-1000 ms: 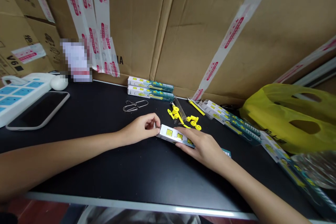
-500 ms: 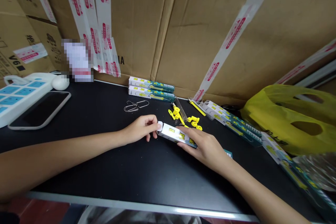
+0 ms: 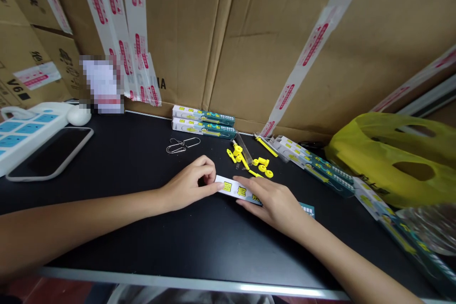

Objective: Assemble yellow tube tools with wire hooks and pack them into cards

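Observation:
A long narrow cardboard box [image 3: 231, 187], white with yellow characters and a green far end, lies low over the black table. My right hand [image 3: 274, 199] grips it across the middle, thumb on the near side and fingers over the far side. At the box's white left end is my left hand [image 3: 199, 178], fingers curled against the end and thumb pressed at the top edge. The end flap is hidden behind those fingers. Just beyond the box lie yellow plastic parts [image 3: 263, 168], a clear tube [image 3: 244, 148] and tiny springs.
Bent metal hooks [image 3: 183, 144] lie left of the parts. Two similar boxes [image 3: 203, 122] rest against the cardboard wall. More boxes [image 3: 313, 166] line the right side near a yellow plastic bag [image 3: 384, 161]. A phone [image 3: 52, 154] and power strip [image 3: 35, 128] are on the left.
The white flap that stood out from the box's left end no longer shows. My left hand has moved from pinching it to pressing against that end. My right hand keeps its grip.

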Demonstrator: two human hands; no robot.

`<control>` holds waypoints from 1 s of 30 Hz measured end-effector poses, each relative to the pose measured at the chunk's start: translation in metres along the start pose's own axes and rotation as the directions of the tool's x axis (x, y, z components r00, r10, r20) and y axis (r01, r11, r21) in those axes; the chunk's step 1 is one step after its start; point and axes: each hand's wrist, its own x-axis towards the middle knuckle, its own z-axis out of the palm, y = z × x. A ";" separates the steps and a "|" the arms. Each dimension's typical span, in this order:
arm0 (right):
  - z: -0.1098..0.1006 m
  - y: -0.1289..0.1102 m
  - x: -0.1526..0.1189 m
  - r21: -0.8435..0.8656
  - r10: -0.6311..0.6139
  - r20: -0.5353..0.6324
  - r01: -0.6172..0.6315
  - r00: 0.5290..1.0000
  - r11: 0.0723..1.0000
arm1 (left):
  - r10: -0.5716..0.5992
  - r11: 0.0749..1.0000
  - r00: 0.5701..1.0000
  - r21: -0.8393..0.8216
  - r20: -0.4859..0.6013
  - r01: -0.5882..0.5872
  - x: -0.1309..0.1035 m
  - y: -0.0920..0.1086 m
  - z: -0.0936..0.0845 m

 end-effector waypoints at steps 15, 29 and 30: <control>-0.059 0.063 -0.022 -0.158 0.368 0.195 -0.341 0.909 0.927 | -0.378 0.878 0.924 -0.290 0.063 0.380 0.015 -0.017 -0.007; -0.038 0.084 -0.017 0.505 0.410 0.279 -0.496 0.868 0.706 | -0.357 0.896 0.931 -0.311 -0.082 0.316 0.015 -0.016 -0.012; -0.035 0.085 -0.015 0.571 0.441 0.183 -0.460 0.879 0.680 | -0.348 0.906 0.929 -0.301 -0.125 0.299 0.016 -0.016 -0.015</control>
